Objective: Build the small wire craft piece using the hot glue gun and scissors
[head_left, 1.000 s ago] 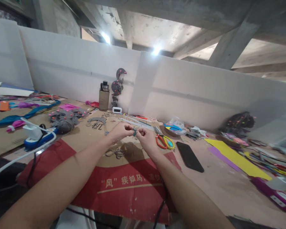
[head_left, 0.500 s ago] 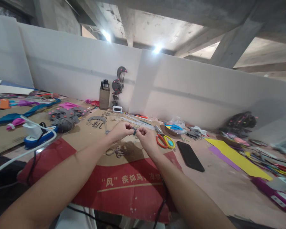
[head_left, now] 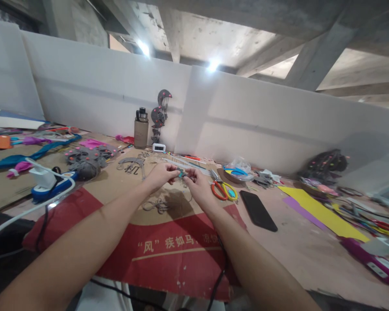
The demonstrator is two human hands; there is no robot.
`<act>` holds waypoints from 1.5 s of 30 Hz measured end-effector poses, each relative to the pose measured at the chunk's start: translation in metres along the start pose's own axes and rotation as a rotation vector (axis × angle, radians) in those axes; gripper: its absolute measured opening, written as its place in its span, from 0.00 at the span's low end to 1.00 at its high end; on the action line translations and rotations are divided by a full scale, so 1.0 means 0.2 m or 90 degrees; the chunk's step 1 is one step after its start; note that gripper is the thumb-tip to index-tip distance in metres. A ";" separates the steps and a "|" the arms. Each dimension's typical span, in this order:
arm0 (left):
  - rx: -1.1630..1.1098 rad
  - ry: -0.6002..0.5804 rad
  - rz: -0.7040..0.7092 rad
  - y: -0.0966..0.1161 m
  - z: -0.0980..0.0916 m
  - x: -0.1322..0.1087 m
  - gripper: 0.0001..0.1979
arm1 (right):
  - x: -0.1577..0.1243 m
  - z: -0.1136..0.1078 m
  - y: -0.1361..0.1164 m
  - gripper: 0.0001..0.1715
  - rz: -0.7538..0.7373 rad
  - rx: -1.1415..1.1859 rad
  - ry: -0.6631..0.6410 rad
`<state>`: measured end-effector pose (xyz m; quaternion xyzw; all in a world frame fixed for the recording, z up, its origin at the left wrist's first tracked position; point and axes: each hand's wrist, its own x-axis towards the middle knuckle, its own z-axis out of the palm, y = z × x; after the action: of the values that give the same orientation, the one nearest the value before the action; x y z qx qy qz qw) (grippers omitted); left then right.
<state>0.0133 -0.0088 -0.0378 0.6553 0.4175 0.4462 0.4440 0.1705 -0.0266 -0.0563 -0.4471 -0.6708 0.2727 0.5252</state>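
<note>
Over the cardboard, my left hand point(head_left: 164, 175) and my right hand point(head_left: 197, 183) meet fingertip to fingertip, both pinched closed. Between them is a small grey and teal piece point(head_left: 180, 173), too small to name. A thin grey strand seems to hang by my right hand. Loosely looped grey cord point(head_left: 158, 206) lies on the cardboard below the hands. Scissors point(head_left: 223, 190) with one red and one yellow handle rest just right of my right hand. A curved grey cut piece point(head_left: 131, 162) lies left of my left hand.
A black phone point(head_left: 258, 211) lies right of the scissors. Behind stand a bottle point(head_left: 141, 129) and a small white clock point(head_left: 158, 147). A blue power strip point(head_left: 55, 185) with a white cable is at left. Yellow sheet point(head_left: 324, 211) and purple glue gun point(head_left: 372, 261) are at right.
The fingers have shifted slightly around the small piece, and more of its teal side shows. My right fingers sit a little higher. The rest stays in place.
</note>
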 end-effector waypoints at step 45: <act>-0.021 -0.004 0.036 0.01 0.08 -0.02 0.09 | -0.03 -0.05 -0.04 0.17 -0.069 -0.269 0.022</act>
<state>0.0279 -0.0165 -0.0403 0.6608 0.3901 0.4633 0.4433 0.1774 -0.0369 -0.0490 -0.5152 -0.7268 0.0899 0.4452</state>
